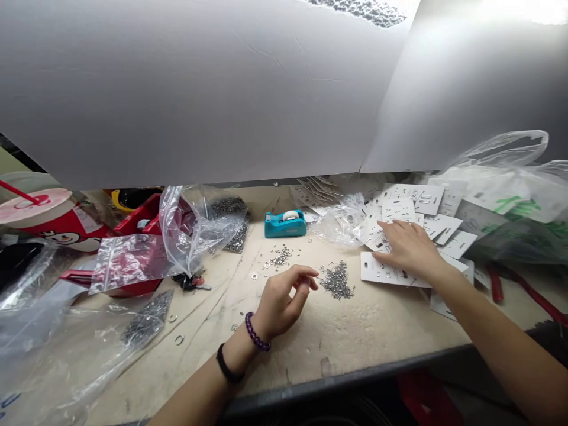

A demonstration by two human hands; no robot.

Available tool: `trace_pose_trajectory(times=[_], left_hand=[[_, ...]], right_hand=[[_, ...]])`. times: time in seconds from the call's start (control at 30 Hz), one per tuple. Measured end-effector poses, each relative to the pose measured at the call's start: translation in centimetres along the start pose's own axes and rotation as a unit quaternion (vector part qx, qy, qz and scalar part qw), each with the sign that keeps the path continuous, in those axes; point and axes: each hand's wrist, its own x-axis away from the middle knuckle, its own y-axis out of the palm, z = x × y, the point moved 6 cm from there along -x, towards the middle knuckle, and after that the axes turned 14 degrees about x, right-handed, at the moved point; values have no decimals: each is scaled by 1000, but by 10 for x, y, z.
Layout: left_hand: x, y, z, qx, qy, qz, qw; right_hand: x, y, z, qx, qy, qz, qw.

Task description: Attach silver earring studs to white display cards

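Observation:
My left hand (281, 299) hovers over the beige table (346, 337), fingers curled with the thumb and forefinger tips close together beside a small heap of metal pieces (337, 281). Whether anything is pinched between them is too small to see. A purple bead bracelet and a black band circle that wrist. My right hand (410, 245) lies flat, fingers spread, pressing on a white card (377, 269) at the edge of a spread of white cards (421, 204).
A teal tape dispenser (285, 224) stands at the back centre. Clear plastic bags (195, 225) with metal parts, a red tray (142, 219) and a red lidded cup (48, 219) sit left. A large plastic bag (510, 189) lies right. White boards wall the back.

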Motion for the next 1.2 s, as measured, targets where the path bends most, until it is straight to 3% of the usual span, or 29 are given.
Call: trace_pose_trajectory(times=[0.07,0.27,0.4,0.5,0.57,0.6,0.63,0.7,0.8,0.87,1.0,1.13,1.2], left_hand=[[0,-1,-1,-11,-4,2,1000],[-1,-2,-1,-25,-17,-2,1000],[-2,-1,0,-34,-19,2,999],[-4,-6,-1,-46,-32,29,998],[-8,-17,-1,-60,-46,64,995],[-10,-25,-1,-69,-55,86,992],[-13,-34,0,-81,-65,107,989],[-21,-56,1,-118,-95,136,979],[-40,-85,0,-224,-141,103,959],[-57,-98,-3,-289,-145,53,945],[-95,-110,-26,-398,-188,-70,895],[-125,-107,-51,-410,-230,-186,863],[-133,-104,-59,-396,-243,-223,857]], right_hand=[[-2,-9,5,-21,9,30,999],[-1,-22,24,-74,40,42,996],[11,-50,38,-84,108,207,969],[34,-72,38,-147,158,363,907],[51,-76,21,-189,153,414,877],[55,-73,4,-203,112,403,885],[57,-67,-20,-227,31,362,904],[67,-53,-77,-261,-158,274,912],[89,-42,-146,-215,-365,222,878],[92,-45,-169,-214,-447,188,848],[59,-75,-165,-322,-470,77,818],[31,-91,-159,-383,-519,-119,755],[10,-92,-156,-424,-472,-116,764]])
